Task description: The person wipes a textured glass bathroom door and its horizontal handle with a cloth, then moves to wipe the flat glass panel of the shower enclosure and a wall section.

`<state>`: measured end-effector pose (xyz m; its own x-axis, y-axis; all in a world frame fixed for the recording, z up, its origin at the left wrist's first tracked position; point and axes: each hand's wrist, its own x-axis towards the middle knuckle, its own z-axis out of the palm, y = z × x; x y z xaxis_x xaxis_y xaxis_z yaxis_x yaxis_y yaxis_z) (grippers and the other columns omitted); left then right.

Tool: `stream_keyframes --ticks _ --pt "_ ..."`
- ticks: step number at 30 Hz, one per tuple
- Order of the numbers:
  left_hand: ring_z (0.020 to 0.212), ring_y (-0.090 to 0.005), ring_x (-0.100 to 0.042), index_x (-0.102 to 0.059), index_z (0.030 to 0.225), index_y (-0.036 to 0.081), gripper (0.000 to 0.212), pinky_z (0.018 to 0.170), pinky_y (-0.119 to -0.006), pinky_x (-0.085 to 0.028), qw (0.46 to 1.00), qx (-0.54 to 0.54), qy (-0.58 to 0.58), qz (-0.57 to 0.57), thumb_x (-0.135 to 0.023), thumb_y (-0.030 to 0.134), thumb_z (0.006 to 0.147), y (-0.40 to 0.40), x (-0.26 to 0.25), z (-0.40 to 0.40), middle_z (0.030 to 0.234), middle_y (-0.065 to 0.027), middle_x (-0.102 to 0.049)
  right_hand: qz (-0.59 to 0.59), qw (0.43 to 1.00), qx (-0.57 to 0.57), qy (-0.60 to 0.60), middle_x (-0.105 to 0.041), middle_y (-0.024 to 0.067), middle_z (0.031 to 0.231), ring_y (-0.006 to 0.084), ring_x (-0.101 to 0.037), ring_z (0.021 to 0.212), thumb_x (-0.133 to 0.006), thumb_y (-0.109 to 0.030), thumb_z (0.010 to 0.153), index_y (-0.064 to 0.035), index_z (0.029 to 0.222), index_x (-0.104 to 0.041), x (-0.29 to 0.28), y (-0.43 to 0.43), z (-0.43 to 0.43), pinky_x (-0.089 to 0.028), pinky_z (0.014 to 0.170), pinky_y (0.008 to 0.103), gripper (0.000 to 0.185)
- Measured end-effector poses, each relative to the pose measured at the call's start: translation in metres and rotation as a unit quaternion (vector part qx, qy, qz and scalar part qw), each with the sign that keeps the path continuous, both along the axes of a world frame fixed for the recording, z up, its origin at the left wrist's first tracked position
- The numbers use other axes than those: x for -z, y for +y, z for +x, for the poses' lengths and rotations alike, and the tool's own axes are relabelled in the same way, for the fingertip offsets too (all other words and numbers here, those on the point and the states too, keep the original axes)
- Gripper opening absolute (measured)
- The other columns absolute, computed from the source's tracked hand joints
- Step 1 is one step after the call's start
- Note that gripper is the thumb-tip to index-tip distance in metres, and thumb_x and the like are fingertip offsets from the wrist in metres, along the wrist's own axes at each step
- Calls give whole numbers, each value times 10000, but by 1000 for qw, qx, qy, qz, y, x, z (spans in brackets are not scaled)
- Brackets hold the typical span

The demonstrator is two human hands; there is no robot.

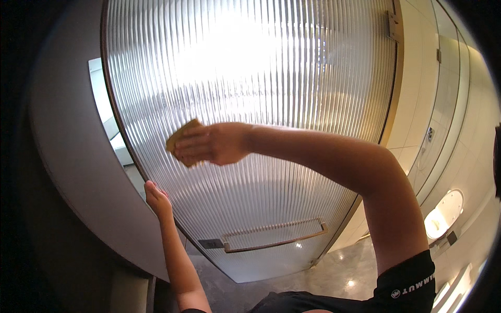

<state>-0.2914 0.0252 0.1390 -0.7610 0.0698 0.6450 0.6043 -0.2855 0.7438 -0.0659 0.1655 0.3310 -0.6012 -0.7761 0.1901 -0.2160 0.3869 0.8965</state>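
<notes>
A tall ribbed glass door (250, 105) with a dark metal edge fills the middle of the view. Pressed flat against its left part is a yellowish-brown cloth or sponge (183, 143), held under the fingers of my right hand (225, 143). My right arm reaches across the glass from the right. Lower down on the left, my left hand (157, 198) grips the door's free edge, with the fingers partly hidden. Below both hands, a long metal bar handle (276, 244) is fixed to the glass, beside a small dark lock plate (211, 244).
A metal hinge (392, 26) joins the door to its frame at the upper right. Beyond stand a glass shower panel (448, 90) and a toilet (440, 225) with its lid raised. A grey wall (74, 148) curves along the left. Underneath is a shiny grey floor (346, 270).
</notes>
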Motion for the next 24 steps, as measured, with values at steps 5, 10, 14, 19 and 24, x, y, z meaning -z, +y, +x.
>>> stream_keyframes --ticks 5,10,14,19,24 --pt "414 -101 -368 -483 786 51 462 384 -269 -319 975 -169 145 -15 -330 428 1005 6 8 -16 531 6 -373 -66 993 68 -66 -468 0 1379 168 -349 1338 -650 -253 827 -117 1159 -595 -17 -3 37 -217 1160 353 363" --pt "436 -94 -365 -478 781 46 447 404 -269 -324 970 -191 147 21 -329 399 1013 3 5 -11 569 2 -397 -237 953 187 -18 -279 -13 1500 186 -203 1402 -565 -241 887 -237 1408 -356 -61 38 118 -172 1157 427 561" --pt "465 -91 -352 -476 777 38 463 434 -260 -322 956 -221 184 55 -329 409 1011 11 5 -11 561 11 -376 -198 920 216 259 -250 74 1506 261 -179 1407 -623 -203 850 -202 1433 -300 -106 122 223 -140 1156 445 667" --pt "471 -92 -323 -526 817 20 486 451 -254 -348 990 -119 81 -1 -319 414 1013 11 16 -9 555 22 -342 -319 802 234 447 -135 134 1534 304 -107 1418 -247 -641 914 -115 1477 -155 -114 168 303 -96 1147 458 775" --pt "655 -169 -537 -545 928 -22 478 632 -300 -471 987 -139 73 -47 -315 388 1015 4 25 -28 724 -75 -536 -276 887 223 295 -215 140 1510 337 -128 1410 -592 -245 889 -143 1465 -205 -51 111 244 -109 1139 505 702"
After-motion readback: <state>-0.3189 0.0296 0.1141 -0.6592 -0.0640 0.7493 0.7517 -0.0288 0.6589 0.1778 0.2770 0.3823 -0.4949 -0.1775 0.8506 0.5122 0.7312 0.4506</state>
